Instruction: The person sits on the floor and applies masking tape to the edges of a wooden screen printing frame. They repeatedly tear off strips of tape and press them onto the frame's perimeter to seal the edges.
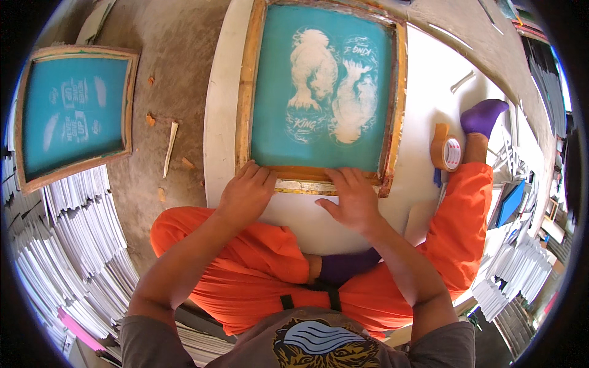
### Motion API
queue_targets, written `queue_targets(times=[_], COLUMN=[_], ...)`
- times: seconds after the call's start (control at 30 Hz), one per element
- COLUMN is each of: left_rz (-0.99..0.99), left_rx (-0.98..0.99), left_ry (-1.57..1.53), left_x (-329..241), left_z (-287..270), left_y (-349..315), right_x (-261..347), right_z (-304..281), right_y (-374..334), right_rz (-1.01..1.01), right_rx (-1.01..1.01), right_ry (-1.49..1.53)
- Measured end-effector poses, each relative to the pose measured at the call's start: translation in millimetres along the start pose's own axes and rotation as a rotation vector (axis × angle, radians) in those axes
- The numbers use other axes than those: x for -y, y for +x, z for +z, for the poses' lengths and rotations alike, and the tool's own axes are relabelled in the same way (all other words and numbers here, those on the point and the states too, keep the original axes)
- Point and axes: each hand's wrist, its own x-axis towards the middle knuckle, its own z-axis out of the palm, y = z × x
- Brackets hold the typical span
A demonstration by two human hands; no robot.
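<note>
On your far left, white sheets (73,239) stand in packed rows, and just above them is a smaller framed screen (73,116) with teal mesh and pale printed shapes. Next to that you have the bare floor (178,55), with a pale stick (170,149) and a few orange-brown scraps (150,120) scattered on it.

In the middle, a white board (219,110) lies in front of you, carrying the larger wooden frame (245,92). Its teal mesh (270,73) bears two pale animal figures, one the other way up. Your left hand (247,191) lies over the frame's near edge by the left corner, fingers together and bent downward; you cannot tell whether it grips the wood. A brown tape strip (294,173) runs along that near edge, between your hands. Your right hand (354,197) is open, fingertips on the strip toward the right corner, thumb spread away.

Farther right, a brown tape roll (443,150) sits on the board, well apart from the frame and near your foot in its purple sock (483,116). More white sheets (515,270) are stacked beyond your right leg.
</note>
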Motion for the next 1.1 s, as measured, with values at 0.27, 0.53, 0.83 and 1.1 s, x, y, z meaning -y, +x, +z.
queue_targets(times=[0.27, 0.53, 0.83, 1.1], left_rz=[0.024, -0.001, -0.007, -0.092], left_rx=[-0.086, -0.113, -0.064, -0.179], left_ry=[-0.011, 0.007, 0.046, 0.316], left_x=[-1.6, -4.2, -6.1, -13.4], left_z=[3.0, 2.6, -0.9, -11.3], left_y=[4.2, 1.7, 3.6, -1.7], right_x=[52.8, -0.8, -15.3, 44.6], right_z=[49.8, -2.4, -20.3, 27.2], right_y=[27.1, -10.7, -24.2, 30.2], right_rz=[-0.121, -0.016, 0.064, -0.065], right_rx=[-0.035, -0.013, 0.142, 0.082], right_ry=[-0.088, -0.109, -0.206, 0.048])
